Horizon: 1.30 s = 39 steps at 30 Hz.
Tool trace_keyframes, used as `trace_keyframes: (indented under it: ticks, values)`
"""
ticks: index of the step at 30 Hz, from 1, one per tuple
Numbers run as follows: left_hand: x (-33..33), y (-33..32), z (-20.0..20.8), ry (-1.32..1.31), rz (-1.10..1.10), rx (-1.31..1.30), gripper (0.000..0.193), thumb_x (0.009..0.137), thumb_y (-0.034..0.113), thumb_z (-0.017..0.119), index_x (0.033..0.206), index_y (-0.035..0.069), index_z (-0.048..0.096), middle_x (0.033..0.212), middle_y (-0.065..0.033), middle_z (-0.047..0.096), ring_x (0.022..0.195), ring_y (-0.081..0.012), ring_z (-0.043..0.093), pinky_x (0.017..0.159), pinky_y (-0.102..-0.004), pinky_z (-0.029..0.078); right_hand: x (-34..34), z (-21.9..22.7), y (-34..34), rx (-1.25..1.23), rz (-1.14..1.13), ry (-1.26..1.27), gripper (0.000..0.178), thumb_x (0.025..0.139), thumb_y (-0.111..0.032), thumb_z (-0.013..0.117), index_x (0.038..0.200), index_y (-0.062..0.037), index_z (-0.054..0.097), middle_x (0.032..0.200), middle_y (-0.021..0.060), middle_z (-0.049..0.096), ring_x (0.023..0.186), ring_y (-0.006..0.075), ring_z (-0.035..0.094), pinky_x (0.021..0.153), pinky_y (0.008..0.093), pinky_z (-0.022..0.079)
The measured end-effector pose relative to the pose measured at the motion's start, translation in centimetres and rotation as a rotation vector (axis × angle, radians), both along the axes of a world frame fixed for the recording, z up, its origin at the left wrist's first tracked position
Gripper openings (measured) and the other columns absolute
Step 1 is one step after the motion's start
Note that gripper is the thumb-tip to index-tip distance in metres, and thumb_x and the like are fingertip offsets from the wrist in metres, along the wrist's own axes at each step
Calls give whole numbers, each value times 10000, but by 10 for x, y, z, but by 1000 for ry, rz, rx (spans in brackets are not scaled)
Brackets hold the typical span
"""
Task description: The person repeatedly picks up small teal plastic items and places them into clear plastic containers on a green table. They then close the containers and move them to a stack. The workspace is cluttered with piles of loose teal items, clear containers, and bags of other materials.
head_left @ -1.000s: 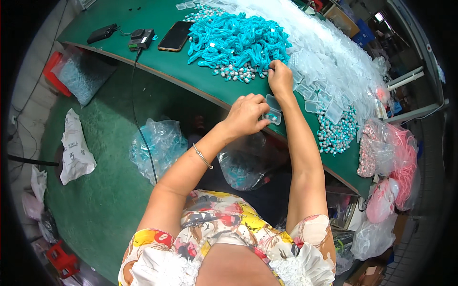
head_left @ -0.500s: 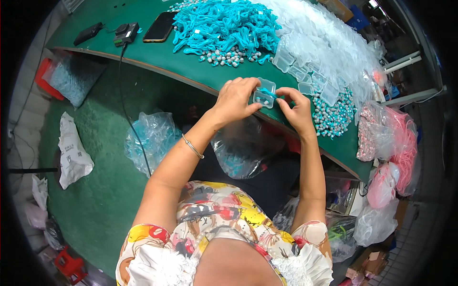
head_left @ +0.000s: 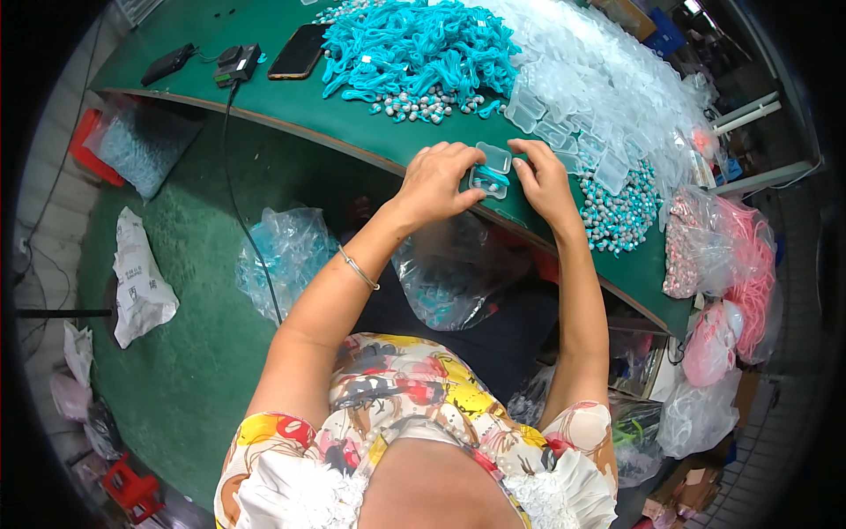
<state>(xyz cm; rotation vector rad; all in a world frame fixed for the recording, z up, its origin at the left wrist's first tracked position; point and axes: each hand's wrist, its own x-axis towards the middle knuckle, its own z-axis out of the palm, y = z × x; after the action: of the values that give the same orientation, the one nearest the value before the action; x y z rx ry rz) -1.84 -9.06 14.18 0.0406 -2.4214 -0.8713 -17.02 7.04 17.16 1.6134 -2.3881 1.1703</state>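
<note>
My left hand (head_left: 436,183) pinches a small clear plastic box (head_left: 487,189) between thumb and fingers, above the table's near edge. The box's hinged lid (head_left: 495,157) stands open on the far side. Inside lie a turquoise cord bundle (head_left: 491,174) and a few pale beads. To the right of the box, my right hand (head_left: 548,187) is empty, its thumb and fingers parted and just clear of the box. Farther right lies a pile of silver and turquoise beads (head_left: 619,212).
A heap of turquoise cord bundles (head_left: 423,48) and a large mound of clear boxes (head_left: 608,79) cover the green table's (head_left: 352,123) far side. A phone (head_left: 298,51) and a small cabled device (head_left: 236,64) lie left. Bags of pink cord (head_left: 747,264) hang at the right edge.
The turquoise cord bundle has gone down into the box. My right hand has let go of it and opened, moving slightly right. My left hand keeps the box in place.
</note>
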Motion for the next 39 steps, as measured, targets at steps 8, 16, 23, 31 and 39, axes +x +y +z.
trace_keyframes:
  ticks: [8, 16, 23, 31, 39]
  values:
    - [1, -1, -5, 6, -2, -19, 443, 704, 259, 799, 1078, 118, 607, 986, -54, 632, 963, -287, 594, 812, -422, 448, 4, -4, -5, 45, -41, -52, 314, 764, -10, 752, 1054, -16, 631, 919, 112, 587, 695, 213, 585, 635, 318, 494]
    - [1, 3, 5, 4, -1, 70, 610, 707, 237, 806, 1252, 137, 548, 959, -56, 631, 960, -289, 601, 818, -438, 447, 15, -5, 2, -121, 41, 153, 221, 774, 49, 701, 969, -7, 614, 922, 143, 606, 755, 271, 633, 658, 349, 518]
    - [0, 0, 0, 2, -41, -63, 514, 744, 230, 782, 1209, 124, 593, 1086, -77, 604, 1032, -296, 586, 855, -444, 454, 24, 5, 18, -84, 136, 127, 214, 805, 36, 652, 1014, -11, 647, 982, 159, 644, 846, 307, 654, 737, 367, 530]
    - [-2, -3, 5, -19, -58, -82, 498, 728, 241, 797, 1165, 98, 604, 1085, -73, 599, 1026, -296, 595, 849, -449, 466, 42, -15, 30, -190, -111, -85, 263, 798, -8, 662, 1062, -2, 664, 1010, 161, 670, 925, 313, 660, 801, 356, 526]
    - [-3, -1, 3, -25, -32, -87, 524, 711, 255, 811, 1163, 91, 603, 1077, -81, 605, 1024, -295, 596, 844, -443, 469, 61, -24, 27, -94, -179, 308, 233, 791, -12, 640, 1022, -32, 663, 991, 134, 669, 940, 330, 619, 837, 414, 487]
